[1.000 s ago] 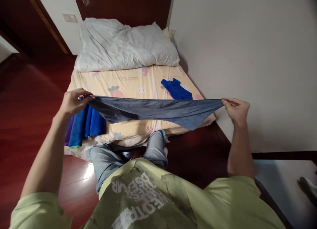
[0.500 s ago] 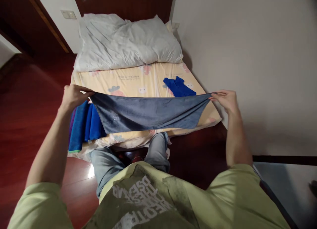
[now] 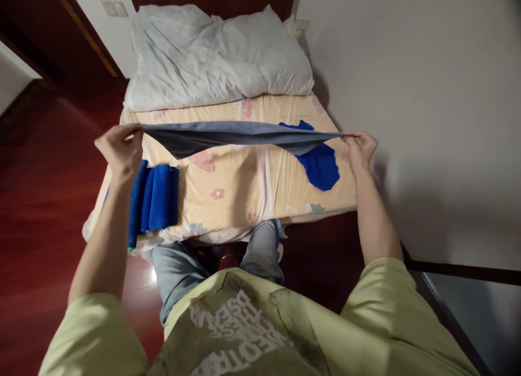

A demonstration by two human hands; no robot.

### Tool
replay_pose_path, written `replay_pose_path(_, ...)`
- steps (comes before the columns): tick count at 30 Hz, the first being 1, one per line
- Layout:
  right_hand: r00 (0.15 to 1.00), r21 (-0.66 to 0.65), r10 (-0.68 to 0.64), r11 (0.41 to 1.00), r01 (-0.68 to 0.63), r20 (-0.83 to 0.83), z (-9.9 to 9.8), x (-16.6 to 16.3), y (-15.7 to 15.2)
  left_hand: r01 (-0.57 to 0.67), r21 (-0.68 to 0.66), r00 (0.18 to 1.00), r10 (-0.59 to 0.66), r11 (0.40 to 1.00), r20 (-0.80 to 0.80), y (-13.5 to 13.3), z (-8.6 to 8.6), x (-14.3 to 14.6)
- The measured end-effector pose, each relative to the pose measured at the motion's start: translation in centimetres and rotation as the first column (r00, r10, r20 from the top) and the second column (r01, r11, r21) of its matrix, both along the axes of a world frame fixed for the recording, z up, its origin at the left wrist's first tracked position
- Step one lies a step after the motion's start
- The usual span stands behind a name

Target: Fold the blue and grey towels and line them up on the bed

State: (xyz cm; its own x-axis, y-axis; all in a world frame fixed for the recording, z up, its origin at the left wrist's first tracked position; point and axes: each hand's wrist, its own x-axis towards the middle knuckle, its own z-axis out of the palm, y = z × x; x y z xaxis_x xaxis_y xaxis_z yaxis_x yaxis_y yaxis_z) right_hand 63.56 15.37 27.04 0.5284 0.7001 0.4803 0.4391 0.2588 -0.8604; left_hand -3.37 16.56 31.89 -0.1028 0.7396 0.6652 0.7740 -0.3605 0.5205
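Observation:
A grey-blue towel (image 3: 228, 133) is stretched sideways in the air above the bed, its lower edge swung away from me. My left hand (image 3: 122, 148) pinches its left corner, and my right hand (image 3: 360, 147) pinches the right corner. Several rolled or folded blue towels (image 3: 159, 197) lie side by side on the bed's near left part, close to my left forearm. Beyond and below the right end of the stretched towel, a crumpled blue cloth (image 3: 321, 170) rests on the sheet, partly covered from view.
The bed has a yellow patterned sheet (image 3: 228, 202). A bulky white quilt or pillow (image 3: 220, 61) fills its far end. A white wall (image 3: 415, 94) stands along the right, and dark red wooden floor (image 3: 49, 191) shows at the left. My legs (image 3: 175, 278) are at the bed's near edge.
Both hands have risen a little and moved away with the towel. Its hanging cloth has swung up and away, uncovering more of the sheet and the crumpled blue cloth.

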Motion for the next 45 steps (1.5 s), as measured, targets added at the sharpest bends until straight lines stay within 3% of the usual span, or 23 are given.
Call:
replay_pose_path(3,0.996,-0.032,0.034,0.999,-0.031,0.078,-4.6,0.1,-3.1,-0.017,-0.043,0.999,0.015,0.999,-0.047,-5.1,-4.7,0.5)
replay_pose_path(7,0.978,-0.190,0.111,0.979,-0.077,0.177,-12.6,0.7,-8.5,0.058,-0.199,0.995,-0.073,0.978,-0.073,-11.3,-13.3,0.7)
replay_pose_path(10,0.952,-0.375,0.226,0.917,-0.136,0.207,-18.0,2.0,-12.3,0.105,-0.361,0.985,-0.146,0.927,-0.089,-14.9,-18.9,0.2)
replay_pose_path(12,0.919,-0.490,0.293,0.862,-0.133,0.265,-20.5,3.0,-14.3,0.084,-0.417,0.985,-0.139,0.905,-0.105,-16.6,-21.7,-0.4)
replay_pose_path(16,0.854,-0.611,0.380,0.786,-0.096,0.355,-22.8,4.6,-16.2,0.048,-0.464,0.977,-0.139,0.885,-0.163,-18.6,-24.9,-1.7)
replay_pose_path(20,0.817,-0.680,0.477,0.717,-0.150,0.324,-23.2,5.2,-15.5,0.112,-0.598,0.915,-0.317,0.793,-0.249,-18.8,-24.9,-1.9)
replay_pose_path(23,0.846,-0.615,0.443,0.767,-0.185,0.298,-23.0,4.9,-13.1,0.117,-0.689,0.846,-0.435,0.715,-0.308,-17.2,-23.3,-0.7)
replay_pose_path(25,0.893,-0.549,0.363,0.818,-0.170,0.264,-22.9,4.2,-10.6,0.110,-0.705,0.833,-0.452,0.701,-0.319,-14.9,-22.4,0.5)
replay_pose_path(27,0.930,-0.555,0.296,0.821,-0.130,0.220,-22.8,3.0,-7.4,0.106,-0.702,0.843,-0.439,0.704,-0.313,-11.5,-22.1,1.5)
replay_pose_path(32,0.941,-0.708,0.262,0.705,-0.035,0.214,-23.1,0.6,1.6,0.061,-0.692,0.877,-0.369,0.719,-0.307,-0.3,-24.4,2.6)
replay_pose_path(36,0.942,-0.710,0.208,0.703,0.044,0.264,-24.2,0.2,7.2,-0.017,-0.723,0.887,-0.324,0.691,-0.330,6.9,-26.6,2.0)
replay_pose_path(40,0.946,-0.708,0.213,0.706,0.023,0.244,-25.6,0.8,10.7,-0.042,-0.724,0.863,-0.340,0.688,-0.373,10.3,-27.2,1.0)
replay_pose_path(45,0.944,-0.717,0.226,0.697,0.016,0.242,-26.8,2.1,12.7,-0.157,-0.733,0.777,-0.376,0.662,-0.505,12.1,-26.9,-0.5)
